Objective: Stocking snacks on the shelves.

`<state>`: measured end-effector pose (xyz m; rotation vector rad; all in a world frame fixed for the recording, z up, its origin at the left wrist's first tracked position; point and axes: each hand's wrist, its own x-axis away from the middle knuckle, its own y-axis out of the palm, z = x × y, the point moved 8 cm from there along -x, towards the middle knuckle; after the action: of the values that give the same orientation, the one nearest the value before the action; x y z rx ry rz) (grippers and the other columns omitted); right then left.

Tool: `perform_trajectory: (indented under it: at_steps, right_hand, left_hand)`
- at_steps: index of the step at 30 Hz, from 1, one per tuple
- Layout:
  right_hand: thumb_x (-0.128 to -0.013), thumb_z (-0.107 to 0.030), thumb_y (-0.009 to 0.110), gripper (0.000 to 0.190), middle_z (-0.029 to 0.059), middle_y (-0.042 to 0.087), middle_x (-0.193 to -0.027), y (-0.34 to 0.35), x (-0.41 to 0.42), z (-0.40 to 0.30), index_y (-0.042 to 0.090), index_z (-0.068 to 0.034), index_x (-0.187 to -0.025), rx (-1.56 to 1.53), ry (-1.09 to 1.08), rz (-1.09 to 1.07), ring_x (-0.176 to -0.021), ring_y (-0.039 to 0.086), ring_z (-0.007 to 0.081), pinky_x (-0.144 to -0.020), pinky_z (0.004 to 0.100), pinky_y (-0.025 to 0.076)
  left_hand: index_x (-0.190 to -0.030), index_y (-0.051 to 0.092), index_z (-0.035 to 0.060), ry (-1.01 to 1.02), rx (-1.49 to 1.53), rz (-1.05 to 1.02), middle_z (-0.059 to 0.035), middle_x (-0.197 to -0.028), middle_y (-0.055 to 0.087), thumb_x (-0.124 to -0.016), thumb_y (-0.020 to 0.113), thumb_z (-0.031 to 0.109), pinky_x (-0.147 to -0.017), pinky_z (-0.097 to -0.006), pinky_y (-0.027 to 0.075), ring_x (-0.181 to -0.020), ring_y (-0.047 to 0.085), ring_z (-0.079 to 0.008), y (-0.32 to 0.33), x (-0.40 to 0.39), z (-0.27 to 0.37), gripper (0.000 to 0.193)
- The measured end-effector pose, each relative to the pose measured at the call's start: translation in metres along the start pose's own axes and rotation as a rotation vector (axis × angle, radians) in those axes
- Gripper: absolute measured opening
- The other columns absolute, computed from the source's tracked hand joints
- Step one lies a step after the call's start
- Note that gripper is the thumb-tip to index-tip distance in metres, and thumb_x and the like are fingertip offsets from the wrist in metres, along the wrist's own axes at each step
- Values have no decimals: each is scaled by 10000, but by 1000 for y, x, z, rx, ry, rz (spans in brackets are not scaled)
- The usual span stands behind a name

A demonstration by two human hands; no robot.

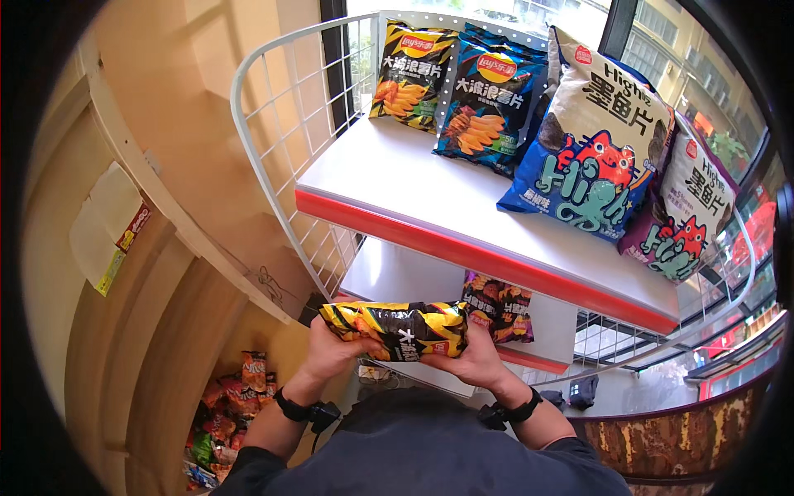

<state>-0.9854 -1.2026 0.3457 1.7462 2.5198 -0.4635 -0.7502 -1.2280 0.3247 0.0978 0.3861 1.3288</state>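
Note:
A yellow-and-black Lay's chip bag (pixel 397 328) lies sideways between my hands, in front of the shelf unit. My left hand (pixel 335 347) grips one end of it, thumb on the near side. At the other end my right hand (pixel 468 356) holds it the same way. On the white upper shelf (pixel 397 170) beyond stand a yellow-and-black Lay's bag (pixel 412 77), blue-and-black Lay's bags (pixel 490 105), a large blue-and-cream snack bag (pixel 589 142) and a purple-and-cream one (pixel 685 204). Purple-and-black chip bags (pixel 499 307) rest on the shelf below, partly hidden by my right hand.
White wire side panels (pixel 298 118) bound the shelf, and a red strip (pixel 471 251) runs along its front edge. Many snack packets (pixel 239 403) are heaped low at the left. A curved wooden structure (pixel 161 310) stands beside me. Windows (pixel 657 37) lie behind the shelf.

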Motion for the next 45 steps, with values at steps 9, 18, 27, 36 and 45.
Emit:
perform_trajectory:
  at_steps: [9, 18, 27, 36, 45]
  right_hand:
    - [-892, -116, 858, 566, 122, 758, -1163, -1, 0, -31, 589, -34, -1383, 88, -107, -53, -1055, 746, 202, -929, 323, 571]
    - [-876, -159, 859, 614, 215, 742, -1138, -13, 0, -67, 577, -42, -1408, 363, -125, -112, -1037, 748, 378, -858, 397, 606]
    - [-777, -283, 964, 1054, 171, 668, -1361, -38, 26, -72, 337, -54, -1593, -73, -196, 42, -1121, 729, 241, -1006, 377, 575]
    - [-930, -195, 827, 543, 116, 763, -1119, -25, 18, -21, 584, -43, -1391, 152, 35, -58, -1012, 750, 201, -903, 323, 586]
    - [-946, -169, 804, 490, 112, 786, -1055, -46, 43, 13, 599, -57, -1377, 141, 5, 84, -998, 773, 213, -900, 327, 598]
  left_hand:
    - [-1326, 561, -6, -129, -154, -127, -103, -1206, 728, -695, 964, -11, -974, -350, 586, -1120, 697, -182, -5, 2, -1, 749]
    - [-1366, 594, 25, 486, -1074, -144, -166, -1164, 722, -624, 1011, 267, -999, -454, 535, -1090, 691, -384, 58, -4, 102, 885]
    - [-1202, 697, 13, 351, -705, -288, -71, -1052, 761, -688, 994, 126, -860, -328, 600, -977, 737, -168, 48, -26, 158, 605]
    - [-1230, 619, -27, 313, -183, -110, -73, -1094, 730, -933, 819, 127, -776, -311, 583, -853, 694, -141, 55, -203, 231, 389]
    - [-1218, 619, -41, -1, -112, -125, -141, -1118, 750, -917, 836, 127, -857, -401, 644, -943, 754, -215, 47, -314, 173, 407]
